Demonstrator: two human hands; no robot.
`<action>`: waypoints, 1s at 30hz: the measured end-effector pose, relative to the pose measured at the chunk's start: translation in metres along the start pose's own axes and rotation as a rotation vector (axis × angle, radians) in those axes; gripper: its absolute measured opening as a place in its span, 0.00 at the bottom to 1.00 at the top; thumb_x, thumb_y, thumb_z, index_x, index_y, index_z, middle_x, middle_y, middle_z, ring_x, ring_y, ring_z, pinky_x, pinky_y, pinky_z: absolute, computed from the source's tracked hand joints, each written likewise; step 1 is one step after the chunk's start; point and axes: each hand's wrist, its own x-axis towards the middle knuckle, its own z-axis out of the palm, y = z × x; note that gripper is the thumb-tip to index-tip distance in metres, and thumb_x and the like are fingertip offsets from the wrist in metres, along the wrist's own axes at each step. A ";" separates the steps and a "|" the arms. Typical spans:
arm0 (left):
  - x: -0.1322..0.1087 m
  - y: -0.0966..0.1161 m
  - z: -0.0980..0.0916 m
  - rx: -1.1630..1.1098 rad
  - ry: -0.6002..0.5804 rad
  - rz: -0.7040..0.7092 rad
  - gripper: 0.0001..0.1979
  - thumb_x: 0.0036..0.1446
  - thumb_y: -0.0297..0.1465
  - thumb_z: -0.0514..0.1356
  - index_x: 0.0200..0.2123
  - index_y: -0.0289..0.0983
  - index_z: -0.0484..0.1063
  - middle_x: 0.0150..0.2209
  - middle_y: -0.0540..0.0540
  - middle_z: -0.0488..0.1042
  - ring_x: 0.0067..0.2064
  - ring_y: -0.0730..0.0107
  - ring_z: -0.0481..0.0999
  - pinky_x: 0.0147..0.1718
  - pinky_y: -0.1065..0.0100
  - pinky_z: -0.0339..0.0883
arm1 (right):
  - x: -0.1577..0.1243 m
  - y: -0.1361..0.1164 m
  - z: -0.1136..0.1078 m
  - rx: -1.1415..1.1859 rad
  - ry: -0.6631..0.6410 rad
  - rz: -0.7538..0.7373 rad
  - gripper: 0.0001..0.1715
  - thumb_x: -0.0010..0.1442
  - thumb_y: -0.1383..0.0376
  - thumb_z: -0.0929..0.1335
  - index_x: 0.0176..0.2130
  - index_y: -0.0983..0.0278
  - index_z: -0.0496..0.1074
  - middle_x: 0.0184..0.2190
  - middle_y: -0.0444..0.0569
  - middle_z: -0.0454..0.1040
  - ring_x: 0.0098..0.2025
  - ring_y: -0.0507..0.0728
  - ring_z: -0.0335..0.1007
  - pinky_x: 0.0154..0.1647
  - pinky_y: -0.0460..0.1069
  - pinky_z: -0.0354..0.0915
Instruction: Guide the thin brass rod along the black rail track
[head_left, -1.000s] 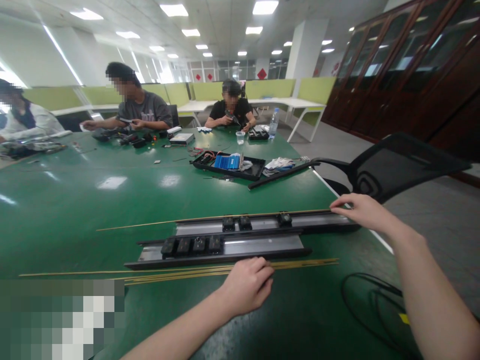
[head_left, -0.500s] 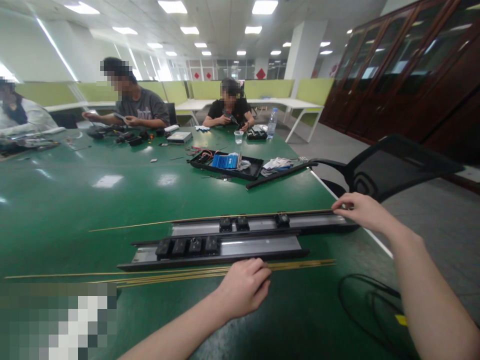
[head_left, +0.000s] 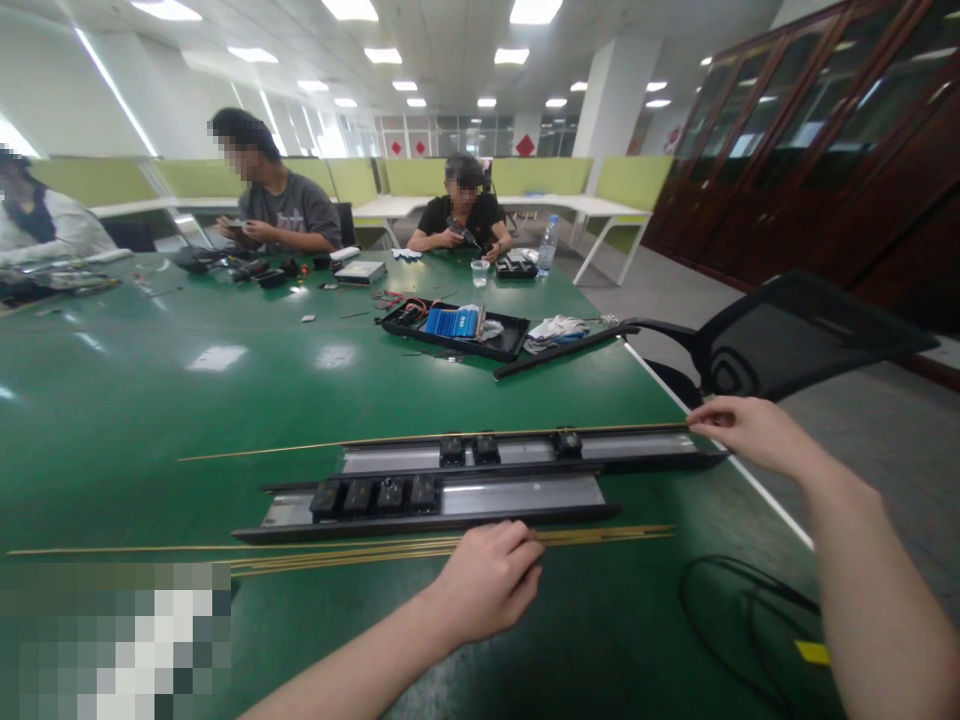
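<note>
Green counter (head_left: 285, 400) carries two rails (head_left: 517, 492) with black blocks (head_left: 391, 494); right hand (head_left: 754, 432) pinches a rod (head_left: 262, 451) along the back edge of the far rail (head_left: 637, 442), left hand (head_left: 487, 580) curls over the rods (head_left: 592, 535) in front, whether gripping I cannot tell

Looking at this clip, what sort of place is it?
Probably an open-plan office doubling as an assembly workspace. Low green partitions and white desks suggest the office; the large green table, with rails and thin golden rods on it, suggests hands-on work.
</note>
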 end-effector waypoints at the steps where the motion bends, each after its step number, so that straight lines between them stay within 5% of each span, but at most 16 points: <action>1: 0.000 0.000 0.000 -0.002 -0.003 -0.002 0.11 0.65 0.29 0.55 0.48 0.37 0.72 0.43 0.42 0.75 0.44 0.60 0.78 0.42 0.62 0.75 | 0.000 0.000 0.000 -0.006 0.000 0.004 0.20 0.50 0.50 0.68 0.35 0.61 0.80 0.33 0.52 0.80 0.35 0.61 0.74 0.35 0.52 0.65; 30: 0.003 0.004 -0.003 -0.004 0.026 0.014 0.10 0.64 0.28 0.54 0.46 0.37 0.73 0.42 0.42 0.75 0.42 0.62 0.78 0.41 0.63 0.76 | 0.002 0.040 0.000 -0.159 0.107 0.305 0.22 0.49 0.46 0.67 0.37 0.54 0.80 0.41 0.50 0.82 0.38 0.64 0.75 0.30 0.54 0.63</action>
